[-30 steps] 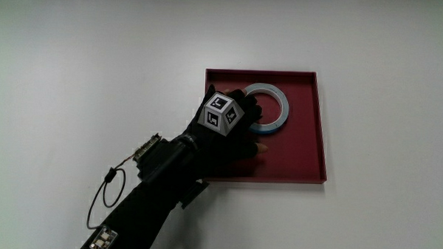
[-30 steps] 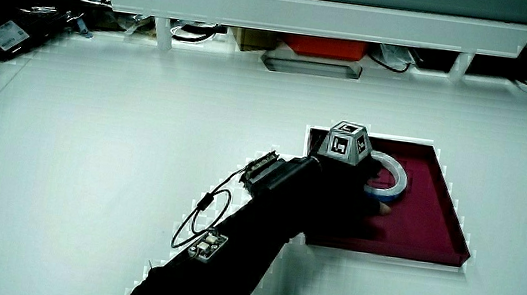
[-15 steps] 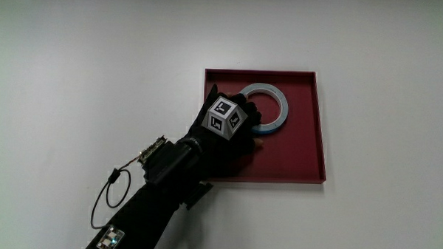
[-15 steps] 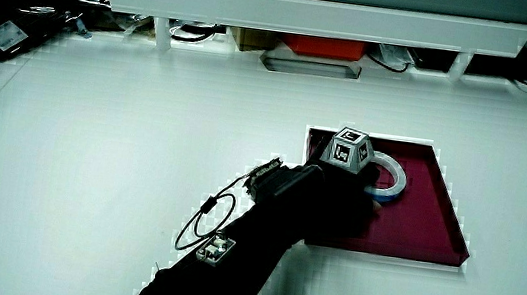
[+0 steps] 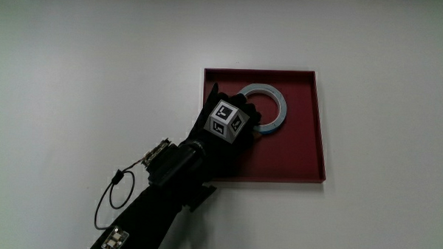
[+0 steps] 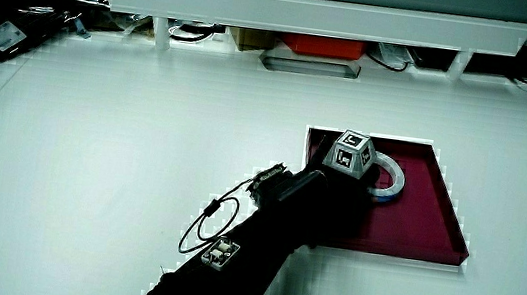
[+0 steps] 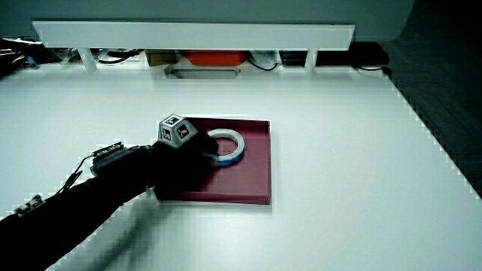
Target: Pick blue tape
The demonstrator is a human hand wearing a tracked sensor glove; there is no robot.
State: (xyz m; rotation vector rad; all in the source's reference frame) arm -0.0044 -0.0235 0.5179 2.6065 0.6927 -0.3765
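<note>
Forearm [image 5: 168, 182] came in from the person's edge of the white table [image 5: 75, 75], w/ a small board and a wire loop [image 5: 109, 202] hanging off the sleeve. It crossed the nearer rim of the red tray [image 5: 302, 153].

Hand [image 5: 232, 132] sat inside the tray, patterned cube [image 5: 227, 120] up on its back, and covered the part of the blue tape [image 5: 277, 104] nearest the forearm. Grip: couldn't tell. The glove and cube hid the contact in the main view, and in both side views the hand [image 6: 340, 182] [image 7: 184, 154] was a dark mass against the roll [image 6: 393, 180] [image 7: 233, 143]. The tape lay flat on the tray floor, in the half farther from the person, apart from the tray walls.

Risks, as judgement only:
- The roll was flat and thin, so a hold on one edge only prob. tips or slips out on the lift.
- A push instead of a pinch could slide it across the smooth floor toward the wall.
- Tray looked light and loose on the table. Glove or sleeve drag on its rim might shift or lift it w/ the tape.
- Wire loop could snag the tray's nearer corner on the way out.

Farthest out, the low partition [image 6: 320, 15] and the clutter under it were well apart from all this, so no hazard there.
</note>
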